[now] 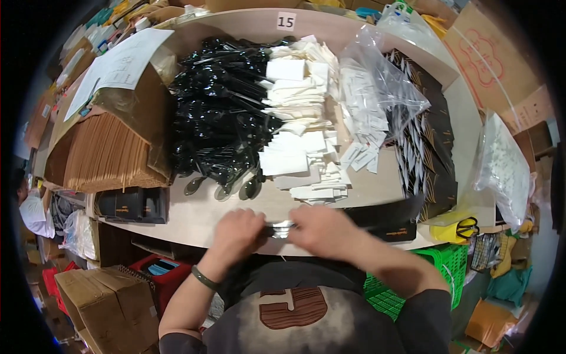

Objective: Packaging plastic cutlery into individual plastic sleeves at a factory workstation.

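Observation:
My left hand [240,232] and my right hand [318,229] meet at the table's front edge, fingers closed round a dark, shiny strip [280,230]. It looks like black plastic-wrapped cutlery; the fingers hide most of it. A long black paper sleeve [386,212], partly blurred, stretches right from behind my right hand; I cannot tell whether that hand holds it. Beyond my hands lie a heap of black plastic spoons [227,112] in clear wrap and a pile of white folded napkins [298,127]. Small white paper packets [362,154] spill from a clear bag [392,88].
At the left, a cardboard box [150,112] holds brown sheets [109,153], with black packages [130,205] below. Black printed sleeves [433,147] are stacked at the right. A green crate [451,268] and a carton [109,301] stand below the table.

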Demonstrator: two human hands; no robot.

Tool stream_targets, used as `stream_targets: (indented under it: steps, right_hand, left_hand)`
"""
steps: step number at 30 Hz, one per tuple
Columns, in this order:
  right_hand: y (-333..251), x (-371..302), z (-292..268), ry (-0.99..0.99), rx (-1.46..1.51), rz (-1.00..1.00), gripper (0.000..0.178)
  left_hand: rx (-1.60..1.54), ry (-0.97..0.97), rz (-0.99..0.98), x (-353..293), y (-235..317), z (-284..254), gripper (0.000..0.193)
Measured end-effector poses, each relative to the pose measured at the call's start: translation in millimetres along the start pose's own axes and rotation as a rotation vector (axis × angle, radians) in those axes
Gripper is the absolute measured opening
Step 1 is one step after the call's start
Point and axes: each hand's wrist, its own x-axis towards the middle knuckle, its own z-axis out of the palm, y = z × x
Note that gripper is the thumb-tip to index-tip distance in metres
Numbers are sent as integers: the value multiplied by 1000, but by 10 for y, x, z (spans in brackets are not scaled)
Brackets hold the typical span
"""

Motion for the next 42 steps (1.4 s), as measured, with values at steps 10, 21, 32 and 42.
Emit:
stream_targets:
  steps: [10, 21, 32, 42]
  right_hand:
    - [371, -851, -448, -351, 118, 256, 42]
    - [-140, -439, 232, -35, -12, 797, 35]
    - [-265, -189, 640, 40, 239, 718, 18]
    - [1705, -744, -72, 213, -398, 448, 26]
  left_hand:
    - [-948, -259, -291, 44, 411, 141, 54]
    - [-336, 40, -345, -179, 90, 240, 65]
    - [-268, -250, -152, -320, -145, -132, 76]
    - [-169, 298, -319, -393, -589, -160, 42]
